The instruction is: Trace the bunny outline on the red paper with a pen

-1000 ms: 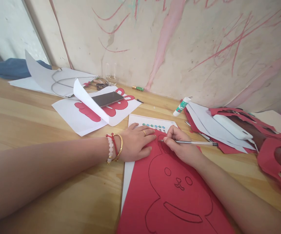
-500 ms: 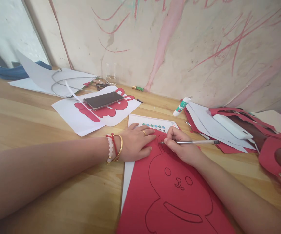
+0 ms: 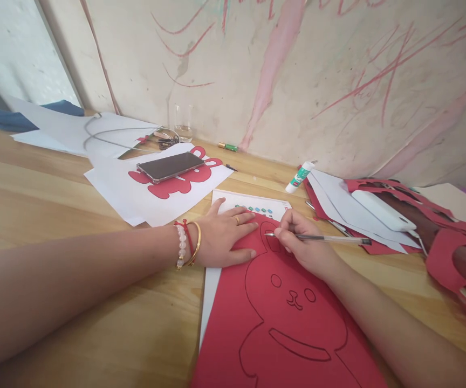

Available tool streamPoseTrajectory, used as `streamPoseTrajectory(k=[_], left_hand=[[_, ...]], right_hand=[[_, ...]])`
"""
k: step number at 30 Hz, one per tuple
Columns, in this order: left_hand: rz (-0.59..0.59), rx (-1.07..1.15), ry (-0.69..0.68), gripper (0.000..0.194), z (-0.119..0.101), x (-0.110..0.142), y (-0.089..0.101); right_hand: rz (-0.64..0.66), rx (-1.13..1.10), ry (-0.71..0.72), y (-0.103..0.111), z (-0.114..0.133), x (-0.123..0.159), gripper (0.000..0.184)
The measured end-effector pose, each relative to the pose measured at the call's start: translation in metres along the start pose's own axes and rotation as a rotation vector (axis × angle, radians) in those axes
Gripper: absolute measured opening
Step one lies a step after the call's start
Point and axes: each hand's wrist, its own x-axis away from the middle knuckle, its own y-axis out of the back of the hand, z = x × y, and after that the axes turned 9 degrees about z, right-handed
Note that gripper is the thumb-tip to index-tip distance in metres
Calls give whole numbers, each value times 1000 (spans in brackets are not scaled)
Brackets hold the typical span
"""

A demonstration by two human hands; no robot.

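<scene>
My right hand point(image 3: 306, 242) pinches a pen point(image 3: 334, 238), its tip on or just over an ear outline drawn on red paper point(image 3: 281, 318). The paper carries a dark line drawing of a rabbit, with eyes, nose, mouth and a band below the head. Flat on the paper's upper left edge lies my left hand point(image 3: 227, 237), fingers spread, with a ring and bracelets. Under the red paper a white printed sheet or pad point(image 3: 219, 200) sticks out at the top and left.
A phone point(image 3: 170, 166) rests on a sheet with a red rabbit cutout point(image 3: 172, 186). Behind stand a glass point(image 3: 183, 126) and a green tube point(image 3: 228, 146). A glue stick point(image 3: 300, 177), papers, a white device point(image 3: 384, 211) and red paper scraps point(image 3: 451, 258) are to the right.
The lifted sheet corner by the phone has settled flat, showing more of the rabbit cutout. The pen has shifted slightly at the ear. My left hand stays in place on the paper.
</scene>
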Motion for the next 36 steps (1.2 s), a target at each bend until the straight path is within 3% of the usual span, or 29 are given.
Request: streamPoseTrajectory(k=[18,36], left_hand=[[-30,-10,-6,63,1,-1,-3],[-17,2,-1,62,0,0,-2]], right_hand=[[-23,145,10,-4,-2,-4,20],[12,78,3,-4,-2,-3,19]])
